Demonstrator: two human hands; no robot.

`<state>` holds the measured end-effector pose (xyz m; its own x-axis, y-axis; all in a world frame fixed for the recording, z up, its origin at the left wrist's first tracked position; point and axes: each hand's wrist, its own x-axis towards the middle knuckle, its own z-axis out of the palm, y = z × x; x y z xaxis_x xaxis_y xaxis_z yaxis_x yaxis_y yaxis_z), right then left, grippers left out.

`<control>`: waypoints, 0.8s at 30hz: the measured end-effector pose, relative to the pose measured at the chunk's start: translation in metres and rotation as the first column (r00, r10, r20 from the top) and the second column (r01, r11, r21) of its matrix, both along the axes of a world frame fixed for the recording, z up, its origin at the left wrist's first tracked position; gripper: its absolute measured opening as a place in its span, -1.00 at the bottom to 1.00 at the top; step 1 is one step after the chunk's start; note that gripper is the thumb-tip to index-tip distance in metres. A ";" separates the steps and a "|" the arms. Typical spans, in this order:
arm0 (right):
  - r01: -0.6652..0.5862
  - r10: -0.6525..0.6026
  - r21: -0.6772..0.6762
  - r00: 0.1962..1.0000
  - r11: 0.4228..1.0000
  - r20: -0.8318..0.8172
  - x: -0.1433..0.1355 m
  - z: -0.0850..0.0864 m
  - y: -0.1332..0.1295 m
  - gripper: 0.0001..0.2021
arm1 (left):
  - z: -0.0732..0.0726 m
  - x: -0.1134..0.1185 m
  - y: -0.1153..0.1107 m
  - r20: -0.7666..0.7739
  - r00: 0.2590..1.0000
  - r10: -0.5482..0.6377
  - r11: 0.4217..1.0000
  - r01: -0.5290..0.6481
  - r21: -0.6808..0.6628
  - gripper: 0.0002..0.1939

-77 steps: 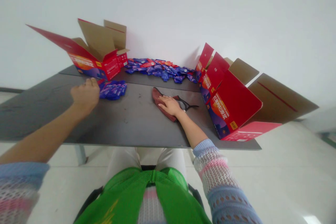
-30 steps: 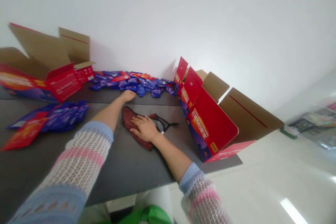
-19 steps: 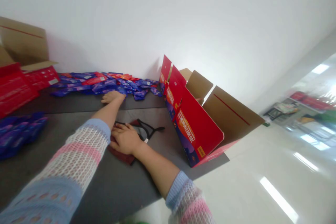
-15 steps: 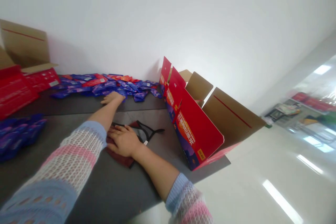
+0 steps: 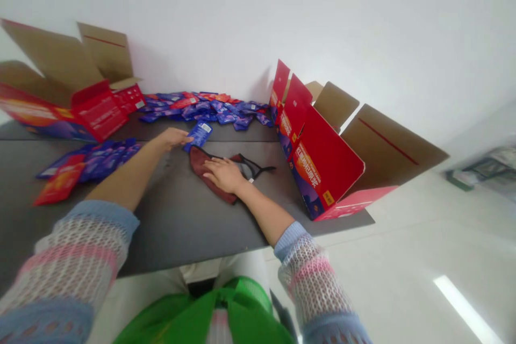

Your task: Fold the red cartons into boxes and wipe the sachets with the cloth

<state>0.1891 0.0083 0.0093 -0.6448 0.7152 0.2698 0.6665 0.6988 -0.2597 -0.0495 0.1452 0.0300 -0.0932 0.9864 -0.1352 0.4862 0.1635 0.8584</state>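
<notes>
My left hand (image 5: 175, 138) pinches the near edge of a blue packet (image 5: 199, 136), which has a white label on its upper part. Flat on the dark table, my right hand (image 5: 226, 173) rests with fingers stretched over a brownish-red cloth item (image 5: 202, 167) with black edging and straps. Beyond both hands, a pile of blue and red packets (image 5: 209, 107) lies along the wall. Nearer and to the left is a row of overlapping blue packets (image 5: 105, 159) with a red packet (image 5: 62, 180) at its front end.
Open red cartons (image 5: 318, 164) stand in a line at the table's right side, flaps raised. More open red cartons (image 5: 94, 110) stand at the far left. A white wall (image 5: 226, 21) backs the grey table (image 5: 189, 226). Pale floor shows at right.
My left hand has drawn back from the pile with a blue packet in its fingers. My right hand still lies on the cloth item. The view has tilted down and shifted left.
</notes>
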 end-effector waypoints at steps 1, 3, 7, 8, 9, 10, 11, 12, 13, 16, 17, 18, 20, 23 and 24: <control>0.014 -0.014 -0.007 1.000 1.000 -0.021 0.000 0.001 -0.001 -0.61 | -0.001 -0.011 -0.010 0.032 0.999 0.022 1.000 -0.021 -0.017 -0.63; 0.079 -0.082 -0.038 0.992 0.996 -0.097 0.002 0.003 -0.003 -0.61 | -0.001 -0.032 -0.030 0.087 0.995 0.045 0.999 -0.043 -0.021 -0.55; 0.281 -0.304 -0.116 0.859 0.953 -0.412 0.008 0.003 -0.002 -0.56 | 0.002 -0.065 -0.069 0.026 0.999 -0.021 0.990 0.017 0.137 -0.47; 0.326 -0.349 -0.136 0.796 0.936 -0.494 0.010 0.003 -0.001 -0.54 | 0.004 -0.070 -0.077 -0.031 0.995 -0.093 0.977 0.097 0.191 -0.49; 0.363 -0.386 -0.159 0.729 0.918 -0.565 0.012 0.003 0.002 -0.51 | 0.006 -0.074 -0.085 -0.088 0.980 -0.180 0.954 0.196 0.227 -0.50; 0.388 -0.411 -0.181 0.668 0.904 -0.620 0.013 0.003 0.004 -0.48 | 0.008 -0.076 -0.092 -0.137 0.953 -0.270 0.924 0.297 0.241 -0.52; 0.399 -0.424 -0.200 0.620 0.895 -0.660 0.015 0.003 0.007 -0.46 | 0.009 -0.076 -0.099 -0.173 0.921 -0.349 0.894 0.383 0.233 -0.54; 0.401 -0.428 -0.211 0.590 0.891 -0.684 0.016 0.003 0.009 -0.43 | 0.010 -0.074 -0.105 -0.196 0.892 -0.407 0.870 0.444 0.214 -0.56; 0.397 -0.426 -0.215 0.579 0.892 -0.695 0.016 0.004 0.011 -0.42 | 0.011 -0.071 -0.111 -0.209 0.869 -0.449 0.851 0.487 0.196 -0.58; 0.372 -0.410 -0.208 0.625 0.905 -0.665 0.014 0.005 0.010 -0.40 | 0.012 -0.054 -0.127 -0.246 0.790 -0.562 0.785 0.603 0.144 -0.57; 0.357 -0.398 -0.202 0.652 0.912 -0.645 0.011 0.005 0.007 -0.41 | 0.013 -0.049 -0.131 -0.260 0.753 -0.604 0.755 0.645 0.113 -0.57; 0.335 -0.380 -0.194 0.681 0.922 -0.626 0.009 0.005 0.004 -0.42 | 0.014 -0.045 -0.135 -0.278 0.714 -0.643 0.726 0.683 0.075 -0.55; 0.282 -0.330 -0.176 0.737 0.943 -0.589 0.003 0.004 -0.004 -0.44 | 0.017 -0.040 -0.141 -0.338 0.634 -0.695 0.679 0.734 -0.020 -0.42; 0.204 -0.255 -0.154 0.823 0.967 -0.507 -0.005 0.005 -0.016 -0.50 | 0.021 -0.037 -0.148 -0.482 0.481 -0.732 0.626 0.755 -0.197 -0.02; 0.185 -0.235 -0.151 0.849 0.971 -0.474 -0.007 0.006 -0.020 -0.52 | 0.021 -0.037 -0.151 -0.525 0.421 -0.740 0.610 0.750 -0.258 0.12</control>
<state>0.1822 -0.0116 0.0154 -0.2815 0.8571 0.4314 0.5659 0.5114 -0.6467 -0.0864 -0.0054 0.0511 0.6311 0.7089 -0.3150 0.7658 -0.5047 0.3984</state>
